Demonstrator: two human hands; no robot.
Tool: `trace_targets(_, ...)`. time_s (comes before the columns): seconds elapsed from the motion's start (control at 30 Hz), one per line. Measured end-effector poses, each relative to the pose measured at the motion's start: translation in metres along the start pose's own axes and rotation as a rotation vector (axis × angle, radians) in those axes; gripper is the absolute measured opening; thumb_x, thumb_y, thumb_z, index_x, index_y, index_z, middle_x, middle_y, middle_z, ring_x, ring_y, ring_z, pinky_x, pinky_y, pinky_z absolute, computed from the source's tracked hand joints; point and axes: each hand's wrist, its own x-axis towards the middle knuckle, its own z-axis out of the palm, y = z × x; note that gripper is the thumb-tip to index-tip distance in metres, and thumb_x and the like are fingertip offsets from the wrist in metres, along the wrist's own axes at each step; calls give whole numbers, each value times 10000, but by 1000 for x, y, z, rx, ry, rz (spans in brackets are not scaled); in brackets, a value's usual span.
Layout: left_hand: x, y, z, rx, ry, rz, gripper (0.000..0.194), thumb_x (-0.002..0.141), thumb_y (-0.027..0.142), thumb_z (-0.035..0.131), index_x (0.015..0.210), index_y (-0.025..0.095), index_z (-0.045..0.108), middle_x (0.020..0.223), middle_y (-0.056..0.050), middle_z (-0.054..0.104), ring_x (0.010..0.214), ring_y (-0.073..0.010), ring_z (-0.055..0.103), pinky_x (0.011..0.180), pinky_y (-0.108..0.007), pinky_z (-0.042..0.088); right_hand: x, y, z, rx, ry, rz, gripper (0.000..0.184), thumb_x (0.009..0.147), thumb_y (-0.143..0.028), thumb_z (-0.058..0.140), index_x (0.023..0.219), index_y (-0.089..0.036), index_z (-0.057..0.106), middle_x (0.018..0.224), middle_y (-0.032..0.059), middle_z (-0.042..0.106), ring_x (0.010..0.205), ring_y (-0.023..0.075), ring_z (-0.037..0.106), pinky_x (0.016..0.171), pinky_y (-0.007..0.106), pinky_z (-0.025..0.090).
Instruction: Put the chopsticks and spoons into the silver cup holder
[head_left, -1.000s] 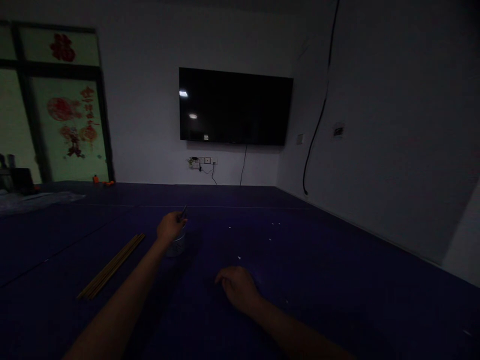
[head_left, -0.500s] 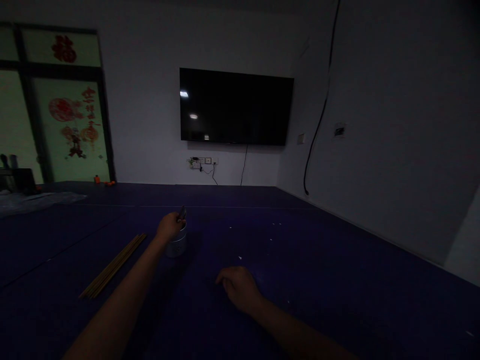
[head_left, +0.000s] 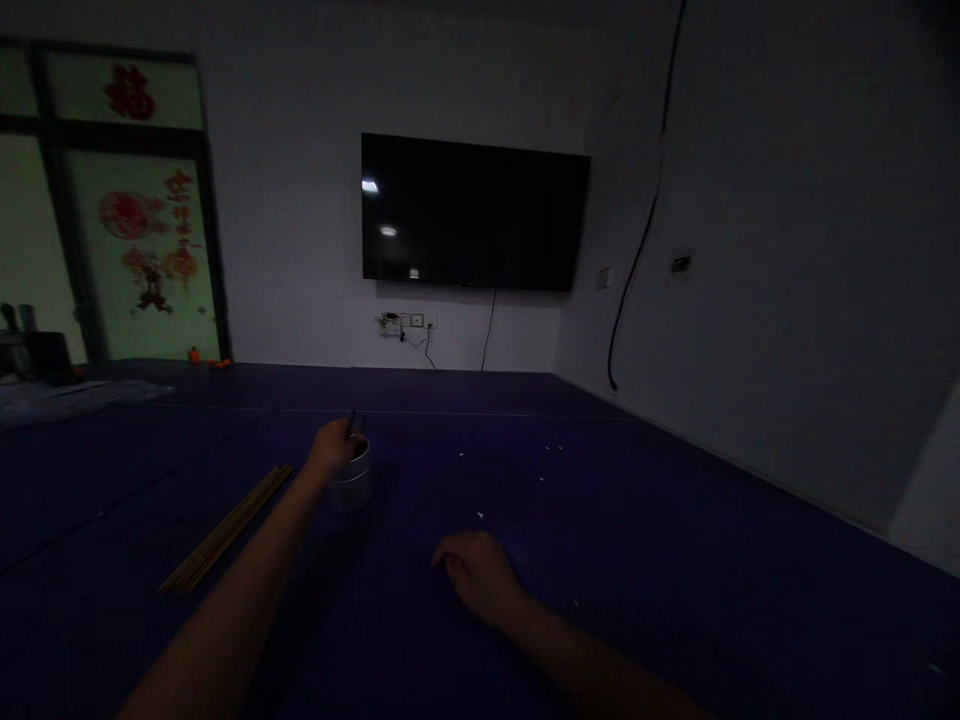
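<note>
At a pale cylindrical cup [head_left: 351, 490], my left hand [head_left: 334, 445] has its fingers closed at the rim. Thin dark stick-like pieces [head_left: 351, 424] rise by the fingers; their kind is too dim to make out. The fingertips are partly hidden over the cup's mouth. My right hand [head_left: 476, 575] rests on the dark blue surface, to the right and nearer me. Its fingers are loosely bent, with a small gap at the thumb and nothing visible in them. Left of the cup lies a bundle of thin tan sticks [head_left: 229, 530], beside my left forearm.
Small white scraps [head_left: 480, 515] are scattered over the blue surface [head_left: 637, 560]. Clear plastic sheeting [head_left: 90, 395] and dark objects [head_left: 49, 355] lie at the far left, with small orange items [head_left: 219, 364] near the door. A television [head_left: 472, 215] hangs on the back wall.
My left hand has lowered and shifted slightly left at the cup, uncovering more of its rim. The stick-like pieces now show as two separate tips. My right hand stays put.
</note>
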Motion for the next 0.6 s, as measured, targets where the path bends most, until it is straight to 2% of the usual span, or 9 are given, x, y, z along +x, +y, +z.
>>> trace_targets(0.2, 4, 1, -23, -94, 141, 2, 228, 765, 265, 505, 897, 125, 627, 918, -89, 686, 815, -184, 629, 635, -208, 427, -1, 0, -1, 23, -7, 6, 391, 693, -15, 411, 836, -231, 705, 816, -8, 711, 745, 134, 646, 711, 229, 452)
trace_targets(0.3, 2, 3, -44, -156, 234, 9, 284, 803, 296, 457, 982, 121, 590, 951, -71, 678, 794, -158, 629, 634, -196, 440, -1, -1, -1, 26, -10, 4, 391, 688, -12, 410, 839, -221, 703, 819, -2, 711, 749, 136, 643, 717, 231, 449)
trace_targets(0.4, -3, 2, -69, -235, 402, 9, 309, 819, 330, 447, 995, 110, 573, 945, -59, 671, 789, -150, 622, 663, -202, 454, 0, -1, -1, 21, -13, 2, 396, 685, -7, 397, 832, -217, 699, 813, -4, 710, 735, 133, 642, 712, 231, 449)
trace_targets(0.47, -8, 0, -84, -231, 469, -13, 304, 821, 313, 451, 1008, 105, 568, 932, -55, 667, 813, -158, 616, 689, -218, 455, 0, -1, -1, 11, -15, -5, 384, 688, -11, 399, 828, -211, 696, 809, 0, 709, 729, 134, 641, 706, 233, 450)
trace_targets(0.6, -13, -12, -101, -171, 490, -70, 286, 795, 241, 478, 969, 44, 591, 943, -124, 656, 878, -232, 606, 747, -297, 446, 0, -1, -1, 2, 2, -34, 359, 691, -12, 406, 825, -182, 693, 799, 19, 708, 732, 142, 641, 704, 235, 448)
